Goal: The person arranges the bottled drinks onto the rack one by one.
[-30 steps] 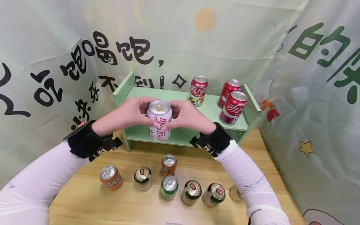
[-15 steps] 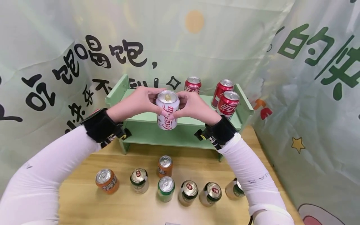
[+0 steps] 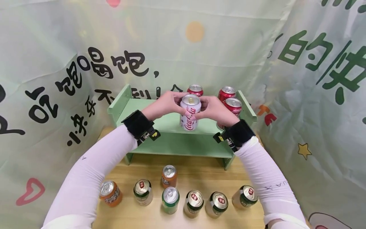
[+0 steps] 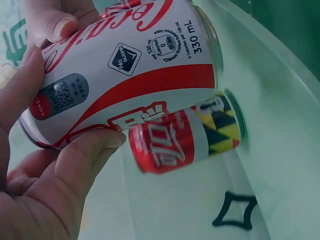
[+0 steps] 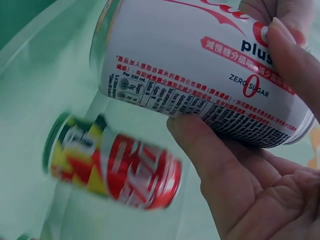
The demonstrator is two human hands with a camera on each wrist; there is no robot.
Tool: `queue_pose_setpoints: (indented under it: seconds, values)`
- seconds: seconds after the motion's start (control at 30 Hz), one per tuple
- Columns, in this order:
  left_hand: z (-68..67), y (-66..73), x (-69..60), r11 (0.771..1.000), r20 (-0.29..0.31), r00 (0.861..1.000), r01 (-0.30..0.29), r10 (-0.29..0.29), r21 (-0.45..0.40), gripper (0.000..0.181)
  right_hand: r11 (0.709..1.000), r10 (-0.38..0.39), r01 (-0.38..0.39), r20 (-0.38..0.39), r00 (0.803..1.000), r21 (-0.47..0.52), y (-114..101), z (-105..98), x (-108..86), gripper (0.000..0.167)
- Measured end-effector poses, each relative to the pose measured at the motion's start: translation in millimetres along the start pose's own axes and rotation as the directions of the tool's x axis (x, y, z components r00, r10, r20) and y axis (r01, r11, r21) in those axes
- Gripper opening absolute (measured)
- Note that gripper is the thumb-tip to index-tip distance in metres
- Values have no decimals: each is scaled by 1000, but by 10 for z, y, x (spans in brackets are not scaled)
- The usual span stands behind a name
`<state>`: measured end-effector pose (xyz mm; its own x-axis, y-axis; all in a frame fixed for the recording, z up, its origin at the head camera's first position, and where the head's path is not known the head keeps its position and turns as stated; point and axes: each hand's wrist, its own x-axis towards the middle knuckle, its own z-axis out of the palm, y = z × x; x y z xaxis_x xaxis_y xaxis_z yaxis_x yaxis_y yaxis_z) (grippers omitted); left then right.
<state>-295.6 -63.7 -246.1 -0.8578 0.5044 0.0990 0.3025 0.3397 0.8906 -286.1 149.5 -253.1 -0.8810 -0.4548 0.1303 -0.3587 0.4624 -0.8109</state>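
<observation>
A white Coca-Cola can [image 3: 188,119] is held upright between both hands in the head view, above the front part of a green shelf's top board [image 3: 140,111]. My left hand [image 3: 169,105] grips its left side and my right hand [image 3: 218,110] its right side, the thumbs meeting in front. The left wrist view shows the can's printed side [image 4: 150,65]; "plus" and "zero sugar" lettering is on the can [image 5: 170,55] in the right wrist view. Behind it stands a red cola can [image 3: 195,89], with a yellow-and-green patterned lower part visible in the wrist views.
Two more red cans, a rear one [image 3: 227,92] and a front one [image 3: 233,106], stand at the shelf's right end, partly behind my right hand. On the wooden table [image 3: 137,171] stand orange cans [image 3: 169,179], a green can [image 3: 170,203] and several green-and-beige cans [image 3: 194,203].
Both hands have carried the white can rightward, from left of the rear red can to in front of it. The head view has shifted slightly.
</observation>
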Motion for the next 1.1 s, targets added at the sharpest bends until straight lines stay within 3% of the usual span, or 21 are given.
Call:
queue_pose_setpoints:
  seconds: [0.27,0.7,0.9,1.1]
  values:
    - [77,-8,200,999,4,1000,14,-14,-35,70,1000,3,-2,-18,1000,24,175,-94,60,52]
    - [249,-382,305,994,-33,999,24,-28,-110,71,998,47,-46,-14,999,33,514,44,118,60]
    - [211,-325,407,994,-52,999,-15,10,-106,72,1000,29,-29,-30,999,0,489,-49,151,56]
    - [239,-334,391,993,-53,998,-36,30,-114,72,999,50,-50,-16,999,5,485,-50,125,59]
